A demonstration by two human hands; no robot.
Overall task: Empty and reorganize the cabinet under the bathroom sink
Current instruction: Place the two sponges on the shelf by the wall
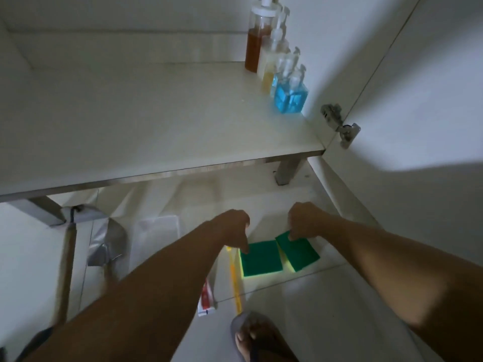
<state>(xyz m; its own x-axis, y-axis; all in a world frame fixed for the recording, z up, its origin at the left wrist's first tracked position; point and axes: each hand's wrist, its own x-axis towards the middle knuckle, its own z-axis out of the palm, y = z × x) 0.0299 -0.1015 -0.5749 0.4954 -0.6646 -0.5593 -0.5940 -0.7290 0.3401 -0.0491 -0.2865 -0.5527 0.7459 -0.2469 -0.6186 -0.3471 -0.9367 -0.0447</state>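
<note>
Left sponge (pixel 261 258): flat on floor tiles below cabinet shelf (pixel 156 121), green scourer up, yellow foam under. Touched at near corner by left hand (pixel 232 226), fingers curled downward; grip or mere touch, cannot tell.
Right sponge (pixel 298 250): just beside first, tilted, far edge pinched by right hand (pixel 304 222), fingers curled round it.
Handling, judged: light, soft, compressible, rough top, not fragile; best taken by edge, thumb under foam.
Pump bottles (pixel 282 66): five or so, upright in row on shelf along right wall.
Toothbrush (pixel 234 275), tube (pixel 206 299): on floor left of sponges.
Trowels (pixel 104 246): two, farther left.
</note>
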